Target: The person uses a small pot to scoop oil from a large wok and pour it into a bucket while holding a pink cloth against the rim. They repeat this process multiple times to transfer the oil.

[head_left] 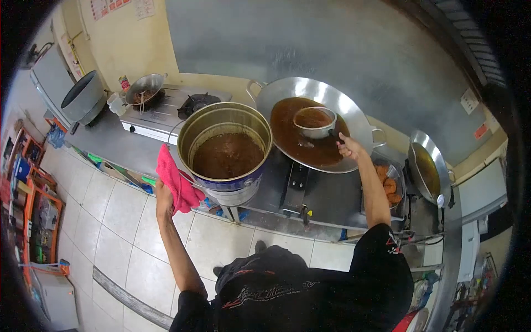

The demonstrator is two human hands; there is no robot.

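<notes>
My left hand (164, 200) is closed on a pink cloth (180, 185), which lies against the side of a tall metal bucket (227, 182). A thin wire handle runs beside the cloth; whether I grip it too is hidden. Dark brown liquid (228, 156) stands in the bucket. My right hand (350, 148) is wrapped round the dark handle of a small saucepan (318, 133). That pan sits in the brown liquid of a large two-handled wok (287, 88) and has brown liquid inside.
Left of the bucket is a gas stove (157, 119) with a smaller wok (145, 88) and a bare burner. A grey pot (83, 99) stands farther left. On the right are a tray of fried pieces (392, 188) and another wok with yellowish oil (427, 166).
</notes>
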